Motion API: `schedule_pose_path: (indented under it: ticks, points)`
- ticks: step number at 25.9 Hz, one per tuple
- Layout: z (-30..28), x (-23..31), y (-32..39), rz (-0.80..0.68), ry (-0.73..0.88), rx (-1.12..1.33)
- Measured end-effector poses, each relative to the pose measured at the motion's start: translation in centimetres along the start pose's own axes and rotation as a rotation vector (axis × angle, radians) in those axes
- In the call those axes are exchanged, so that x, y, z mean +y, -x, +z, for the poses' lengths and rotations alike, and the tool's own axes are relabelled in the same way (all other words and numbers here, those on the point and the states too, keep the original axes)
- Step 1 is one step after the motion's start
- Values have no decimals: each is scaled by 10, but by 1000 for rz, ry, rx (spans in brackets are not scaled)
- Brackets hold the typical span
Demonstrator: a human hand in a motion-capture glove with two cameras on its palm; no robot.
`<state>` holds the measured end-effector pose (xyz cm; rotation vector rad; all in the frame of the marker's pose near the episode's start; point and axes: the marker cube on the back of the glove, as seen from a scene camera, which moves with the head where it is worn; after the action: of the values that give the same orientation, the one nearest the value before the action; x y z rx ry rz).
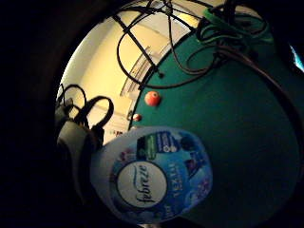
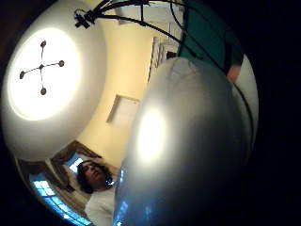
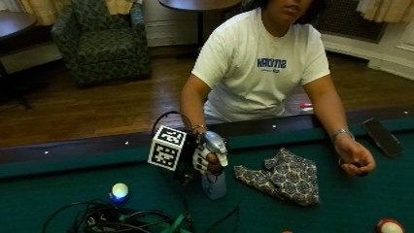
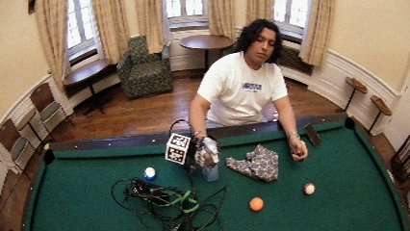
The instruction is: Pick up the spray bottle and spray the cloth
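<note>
1. Green felt covers the pool table [image 3: 52,179], and on it the spray bottle [image 3: 214,183] stands upright near the person's edge, at about nine o'clock from the cloth [image 3: 282,175] and just beside it, not touching.
2. The gloved right hand [image 3: 208,156] is wrapped around the bottle's pale grey spray head [image 3: 215,142], fingers curled over it. Whether a finger sits on the trigger cannot be told.
3. The little finger side palm view shows the bottle's blue Febreze label [image 1: 151,176] close under the palm, with felt and an orange ball [image 1: 152,98] beyond.
4. The step in hand looks like the pick-up: the grasp is made, but the base seems to be on the felt or barely off it.
5. Next, I judge, the bottle must be lifted, its nozzle turned toward three o'clock at the patterned cloth, and the trigger squeezed.
6. The bottle is the only container; its body is opaque, so the liquid level cannot be seen.
7. The bare hand [image 3: 356,159] rests on the felt at three o'clock from the cloth.
</note>
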<state>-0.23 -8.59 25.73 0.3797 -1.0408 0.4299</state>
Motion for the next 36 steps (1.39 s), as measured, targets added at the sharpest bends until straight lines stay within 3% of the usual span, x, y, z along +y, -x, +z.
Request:
schedule_pose_path:
  ticks: [5,11,22,26,32,36]
  points:
    - [0,17,20,3,77,-15]
    - [-21,32,93,-47,117,-94]
    - [-67,9,241,-170,78,-53]
    - [-76,5,278,-197,141,-10]
    - [-71,-4,299,-185,194,68]
    - [-36,-37,308,-182,206,125]
